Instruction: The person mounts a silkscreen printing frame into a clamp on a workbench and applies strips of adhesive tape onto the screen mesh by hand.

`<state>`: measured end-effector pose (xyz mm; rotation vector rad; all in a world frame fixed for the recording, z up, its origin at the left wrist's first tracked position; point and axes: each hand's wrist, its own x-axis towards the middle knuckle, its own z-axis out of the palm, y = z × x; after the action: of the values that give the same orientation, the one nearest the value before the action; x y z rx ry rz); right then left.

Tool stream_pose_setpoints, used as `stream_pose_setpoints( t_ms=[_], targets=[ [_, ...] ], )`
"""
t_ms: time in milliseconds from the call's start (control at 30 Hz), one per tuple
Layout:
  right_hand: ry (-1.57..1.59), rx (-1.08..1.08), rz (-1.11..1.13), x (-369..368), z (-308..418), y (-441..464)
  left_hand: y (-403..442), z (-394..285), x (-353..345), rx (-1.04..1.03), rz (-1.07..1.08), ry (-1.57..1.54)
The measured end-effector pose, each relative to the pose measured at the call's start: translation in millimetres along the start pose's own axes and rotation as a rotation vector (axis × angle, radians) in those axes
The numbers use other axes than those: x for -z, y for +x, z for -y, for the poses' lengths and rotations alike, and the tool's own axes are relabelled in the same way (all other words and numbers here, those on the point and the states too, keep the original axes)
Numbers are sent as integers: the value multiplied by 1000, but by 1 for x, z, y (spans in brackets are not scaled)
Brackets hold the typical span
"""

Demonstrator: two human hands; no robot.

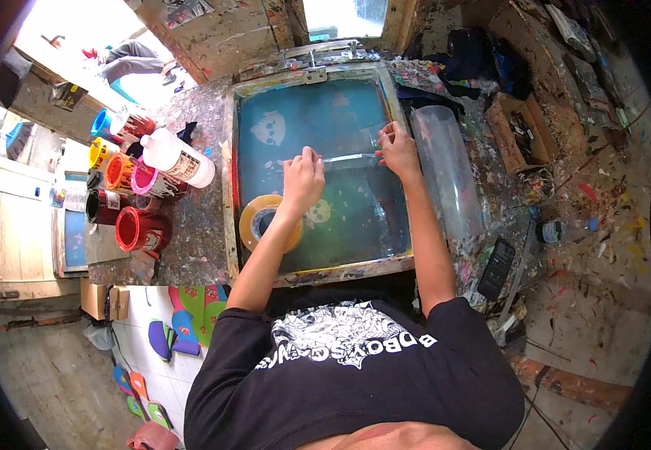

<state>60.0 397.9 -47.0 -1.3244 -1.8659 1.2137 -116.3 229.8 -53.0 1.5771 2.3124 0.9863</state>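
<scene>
A strip of clear tape (pixel 349 158) stretches between my two hands, above a blue-green screen-printing frame (pixel 382 262). My left hand (pixel 304 178) pinches one end, over the middle of the mesh. At the other end, near the frame's right edge, my right hand (pixel 399 151) pinches the strip with its fingertips. Below my left hand a roll of yellowish tape (pixel 250 223) lies on the mesh, partly covered by my left forearm. Pale skull-like shapes show in the mesh. Whether the strip touches the mesh I cannot tell.
Several open paint cans (pixel 143 229) and a white bottle (pixel 179 159) stand left of the frame. On the right are a clear plastic sheet roll (pixel 445 169), a cardboard box (pixel 517 142) and a black phone-like device (pixel 496 268). A metal clamp (pixel 315 75) holds the frame's far edge.
</scene>
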Motion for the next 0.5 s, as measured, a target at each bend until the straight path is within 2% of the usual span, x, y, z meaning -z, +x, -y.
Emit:
stream_pose_setpoints(
  t_ms=[167,233,267,333,500],
  targets=[
    [-13,54,-26,-5,-9,7,0,-7,-9,-75,-90,-141],
    [8,68,-46,-6,-10,8,6,-6,-7,43,-68,-139],
    [9,67,-50,-5,-10,8,10,-2,-8,40,-67,-139],
    [72,33,-36,-3,-5,6,16,5,-4,180,-46,-266],
    [115,-91,-47,4,9,-3,21,11,6,217,-21,-321]
  ],
)
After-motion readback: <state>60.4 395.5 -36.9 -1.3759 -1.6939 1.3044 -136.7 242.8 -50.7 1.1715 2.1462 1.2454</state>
